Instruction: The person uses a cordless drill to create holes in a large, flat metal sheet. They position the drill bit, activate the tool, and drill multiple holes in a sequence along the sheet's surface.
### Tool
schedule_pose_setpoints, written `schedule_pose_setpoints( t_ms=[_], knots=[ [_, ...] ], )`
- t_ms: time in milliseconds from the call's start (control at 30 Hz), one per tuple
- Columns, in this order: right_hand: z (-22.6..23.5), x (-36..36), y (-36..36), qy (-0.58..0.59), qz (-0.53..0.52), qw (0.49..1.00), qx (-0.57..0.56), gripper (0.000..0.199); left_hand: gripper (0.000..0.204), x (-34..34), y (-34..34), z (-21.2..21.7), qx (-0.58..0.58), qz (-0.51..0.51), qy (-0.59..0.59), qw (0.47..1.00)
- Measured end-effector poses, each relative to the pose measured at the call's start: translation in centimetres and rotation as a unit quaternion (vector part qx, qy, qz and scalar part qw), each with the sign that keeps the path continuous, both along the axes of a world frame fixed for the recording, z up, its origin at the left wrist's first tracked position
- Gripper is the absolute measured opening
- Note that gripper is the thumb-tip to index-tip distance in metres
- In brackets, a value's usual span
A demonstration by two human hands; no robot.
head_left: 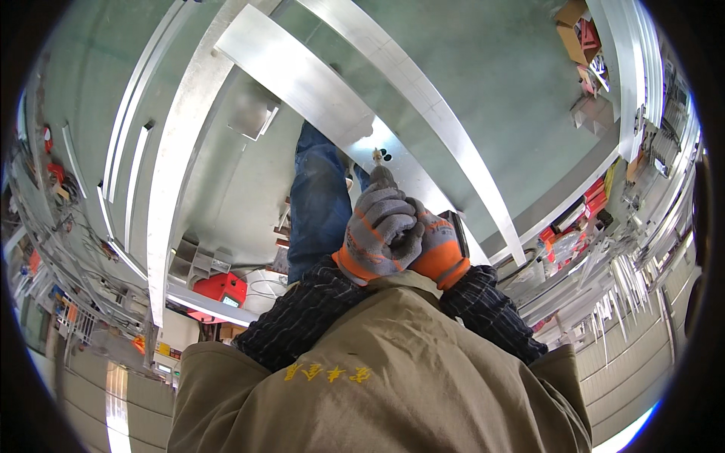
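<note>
Both hands wear grey and orange work gloves and are clasped together at the centre of the view. My left hand (375, 232) wraps over my right hand (434, 245) around a dark power tool (458, 224), mostly hidden by the gloves. The tool's tip (377, 156) presses onto a wide aluminium bar (302, 79) beside two small dark holes (385, 155). My dark checked sleeves and khaki vest fill the lower view.
A second long aluminium bar (430, 98) runs beside the first, with more profiles (170, 181) at left. A red box (220, 287) sits low left. Cardboard boxes (578, 34) lie top right, racks of metal stock (642, 249) at right. My jeans leg (317, 204) stands on the green floor.
</note>
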State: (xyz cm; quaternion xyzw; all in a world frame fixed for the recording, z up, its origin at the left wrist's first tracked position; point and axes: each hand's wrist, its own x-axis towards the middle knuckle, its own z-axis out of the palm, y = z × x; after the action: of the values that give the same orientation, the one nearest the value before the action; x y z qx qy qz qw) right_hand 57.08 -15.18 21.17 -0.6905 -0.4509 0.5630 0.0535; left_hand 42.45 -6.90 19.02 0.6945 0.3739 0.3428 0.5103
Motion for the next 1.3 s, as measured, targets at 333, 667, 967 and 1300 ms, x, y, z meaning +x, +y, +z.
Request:
schedule_pose_setpoints(
  t_ms=[333,667,967,1300],
  knots=[
    [-2.6,-2.3,1.5,0.015,-0.052,0.997,0.053,0.062,0.026,-1.8,2.3,-1.9,0.035,-0.033,0.024,0.999],
    [-2.7,-2.3,2.1,0.006,-0.039,0.998,0.040,0.063,0.024,-1.8,3.1,-1.9,0.015,-0.048,0.035,0.998],
    [-3.3,-2.4,1.6,0.017,-0.055,0.998,0.031,0.063,0.027,-1.9,3.1,-2.3,0.017,-0.053,0.037,0.998],
    [-3.1,-2.3,2.2,0.000,-0.003,0.999,-0.053,0.063,0.028,-1.9,3.5,-2.5,0.005,-0.049,0.026,0.998]
  ],
)
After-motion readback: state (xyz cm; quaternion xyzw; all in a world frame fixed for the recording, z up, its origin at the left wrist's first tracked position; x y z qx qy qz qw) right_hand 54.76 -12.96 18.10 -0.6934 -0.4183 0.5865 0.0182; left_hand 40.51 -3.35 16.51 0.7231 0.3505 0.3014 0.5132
